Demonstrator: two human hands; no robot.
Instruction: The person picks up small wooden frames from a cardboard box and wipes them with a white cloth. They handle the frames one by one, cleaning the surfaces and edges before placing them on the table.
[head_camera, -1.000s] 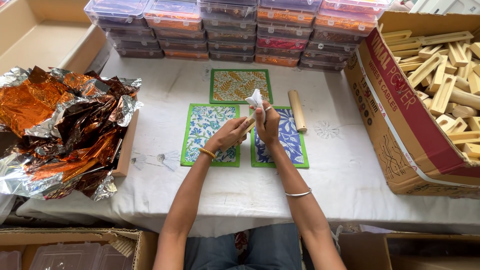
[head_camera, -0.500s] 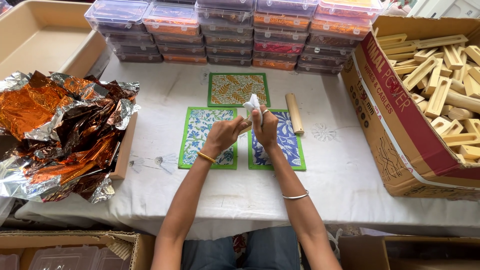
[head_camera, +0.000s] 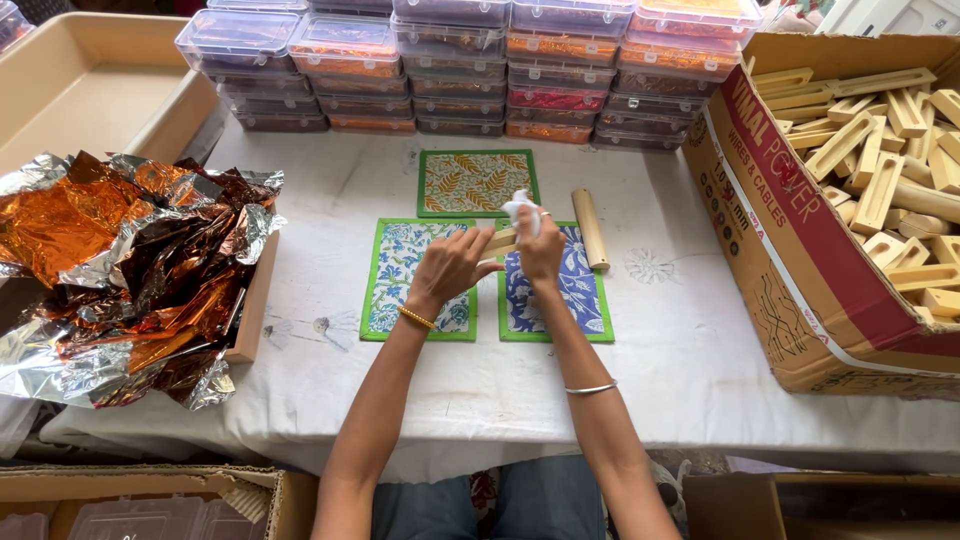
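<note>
Here, a small wooden block (head_camera: 499, 241) is gripped in the closed left hand (head_camera: 452, 268) above the blue floral mats (head_camera: 560, 290), steadied for wiping by the white cloth (head_camera: 520, 206) pinched in the right hand (head_camera: 541, 247).

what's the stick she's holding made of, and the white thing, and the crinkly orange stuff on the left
Stick: pale bare wood by its look, unvarnished. White thing in the right hand: soft, crumpled, probably cloth or tissue. Orange stuff: metallic foil, shiny, silver-backed, sharply creased.
</note>
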